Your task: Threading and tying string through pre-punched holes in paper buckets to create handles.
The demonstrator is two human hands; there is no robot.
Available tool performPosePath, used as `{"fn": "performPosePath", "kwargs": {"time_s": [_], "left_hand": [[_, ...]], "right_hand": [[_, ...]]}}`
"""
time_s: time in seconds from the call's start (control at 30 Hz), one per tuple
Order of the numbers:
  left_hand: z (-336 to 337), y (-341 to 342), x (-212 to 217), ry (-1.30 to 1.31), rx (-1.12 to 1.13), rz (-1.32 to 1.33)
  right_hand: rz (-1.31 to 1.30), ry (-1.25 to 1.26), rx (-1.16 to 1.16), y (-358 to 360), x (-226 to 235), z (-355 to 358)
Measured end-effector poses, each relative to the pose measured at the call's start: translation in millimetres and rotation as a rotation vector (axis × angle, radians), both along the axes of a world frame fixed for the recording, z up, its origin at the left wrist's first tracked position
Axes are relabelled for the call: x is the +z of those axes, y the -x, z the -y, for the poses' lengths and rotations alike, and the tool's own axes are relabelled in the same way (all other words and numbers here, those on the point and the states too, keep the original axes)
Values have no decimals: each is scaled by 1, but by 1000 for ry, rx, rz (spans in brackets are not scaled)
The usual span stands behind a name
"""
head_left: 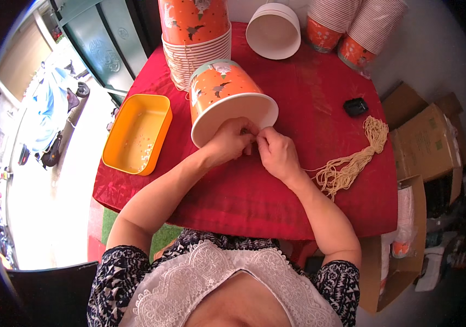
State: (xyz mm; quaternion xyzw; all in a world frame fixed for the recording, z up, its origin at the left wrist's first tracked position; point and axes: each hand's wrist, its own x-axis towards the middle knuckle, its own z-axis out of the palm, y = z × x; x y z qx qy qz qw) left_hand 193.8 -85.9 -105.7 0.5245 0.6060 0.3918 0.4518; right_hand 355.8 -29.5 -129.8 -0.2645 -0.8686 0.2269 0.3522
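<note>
Paper bucket (227, 98) lies tipped on the red bench (309, 92), mouth toward the person, so its rim is reachable | left hand (232, 140) and right hand (276, 152) both pinch at rim | string bundle (353, 161) just right | orange tray (135, 133) left

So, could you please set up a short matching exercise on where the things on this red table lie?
Things:
1. orange tray
2. bundle of cream cords
3. small black object
4. orange paper bucket

Places:
A. on its side, at the left hand and right hand
B. at the table's left edge
C. right of the right hand, on the cloth
D. near the table's right edge, above the cords

Pairs: 1-B, 2-C, 3-D, 4-A
</note>
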Motion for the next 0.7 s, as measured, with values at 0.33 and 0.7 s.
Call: {"fn": "performPosePath", "kwargs": {"time_s": [0.33,0.7], "left_hand": [[-2,-7,-20,-531,119,-472],[-1,-2,-10,-235,239,-245]], "right_hand": [[-103,213,-46,-1,1,-9],[214,-88,-89,-13,8,2]]}}
